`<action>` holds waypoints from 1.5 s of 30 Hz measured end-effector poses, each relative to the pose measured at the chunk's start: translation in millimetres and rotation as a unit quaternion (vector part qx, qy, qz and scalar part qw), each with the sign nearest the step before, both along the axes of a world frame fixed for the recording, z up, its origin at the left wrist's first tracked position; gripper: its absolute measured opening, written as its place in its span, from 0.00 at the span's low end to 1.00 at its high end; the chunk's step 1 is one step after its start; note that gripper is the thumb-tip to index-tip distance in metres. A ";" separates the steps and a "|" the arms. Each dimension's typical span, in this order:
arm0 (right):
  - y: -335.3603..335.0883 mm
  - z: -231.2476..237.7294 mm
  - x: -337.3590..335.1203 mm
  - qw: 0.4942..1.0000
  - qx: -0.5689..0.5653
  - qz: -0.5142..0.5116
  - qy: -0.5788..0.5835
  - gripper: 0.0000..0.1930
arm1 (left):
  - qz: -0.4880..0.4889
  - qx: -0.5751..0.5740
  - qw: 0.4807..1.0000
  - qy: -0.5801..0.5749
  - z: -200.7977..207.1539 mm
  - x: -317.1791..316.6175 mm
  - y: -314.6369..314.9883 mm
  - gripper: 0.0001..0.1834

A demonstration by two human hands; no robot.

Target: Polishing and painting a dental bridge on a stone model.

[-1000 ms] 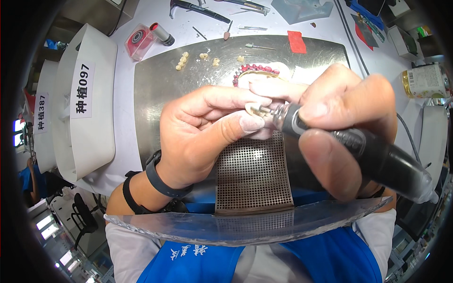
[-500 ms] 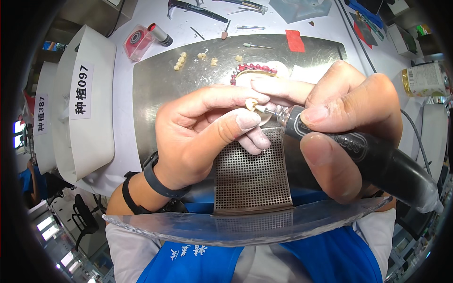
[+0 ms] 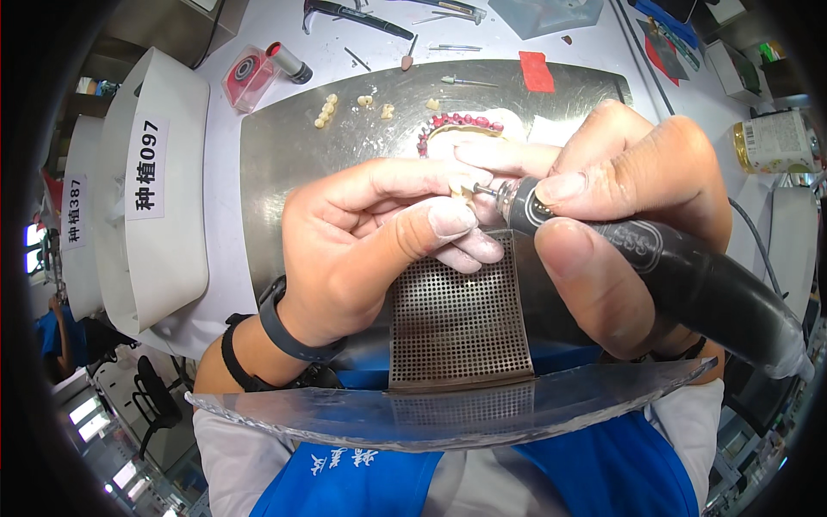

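Between the thumb and forefinger of my left hand [image 3: 362, 237] is a small cream dental crown [image 3: 463, 191], partly covered by the fingertips. My right hand [image 3: 637, 198] grips a black handpiece, a rotary grinder [image 3: 672, 267], like a thick pen. Its thin bur [image 3: 484, 189] points left and meets the crown or stops just short of it; I cannot tell which. White dust coats my left fingertips. Just beyond the hands lies a dental model [image 3: 465, 133] with a row of dark red teeth along its arch. Below my fingers is a perforated metal grille [image 3: 457, 319].
Several tooth-coloured pieces [image 3: 326, 111] lie on the metal plate [image 3: 284, 164]. A clear curved shield [image 3: 448, 414] spans the near side. White bins [image 3: 177, 241] stand left; a hammer [image 3: 362, 19], a red strip [image 3: 537, 72], a jar [image 3: 775, 146] and a cable [image 3: 754, 228] lie around.
The grinder and my right hand have shifted slightly left and up. The crown has turned in my left fingertips, and the bur now sits higher against its side.
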State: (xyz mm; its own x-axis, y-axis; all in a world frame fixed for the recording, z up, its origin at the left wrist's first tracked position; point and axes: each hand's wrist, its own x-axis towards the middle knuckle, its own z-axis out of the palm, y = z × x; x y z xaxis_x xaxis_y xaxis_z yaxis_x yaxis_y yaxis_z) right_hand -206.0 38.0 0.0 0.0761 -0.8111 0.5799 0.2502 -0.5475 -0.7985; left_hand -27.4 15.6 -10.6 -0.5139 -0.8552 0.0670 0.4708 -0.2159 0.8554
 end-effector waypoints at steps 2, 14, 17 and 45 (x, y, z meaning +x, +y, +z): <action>-0.8 -1.1 3.9 0.992 -0.035 -0.073 -0.099 0.10 | 0.002 0.002 1.000 -0.006 -1.0 2.1 0.2 0.10; -4.6 4.7 -14.3 0.993 -0.052 -0.007 0.104 0.10 | -0.024 0.013 0.999 0.026 -2.5 1.1 -0.9 0.11; -6.0 3.8 -11.3 0.996 -0.084 -0.016 0.039 0.10 | -0.017 0.011 0.999 0.025 -4.3 1.4 -1.5 0.11; -4.1 9.6 -21.2 0.988 -0.023 0.014 0.154 0.09 | 0.022 0.011 1.000 -0.001 -1.7 0.9 -0.6 0.09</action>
State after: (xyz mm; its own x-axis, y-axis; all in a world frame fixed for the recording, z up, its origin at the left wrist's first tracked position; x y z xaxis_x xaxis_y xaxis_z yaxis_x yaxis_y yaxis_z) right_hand -227.2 34.0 9.6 0.2769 -0.7799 0.5613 0.0139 -0.5809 -0.8139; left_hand -26.4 15.0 -12.3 -0.4754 -0.8785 0.0474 0.4784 -0.2130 0.8519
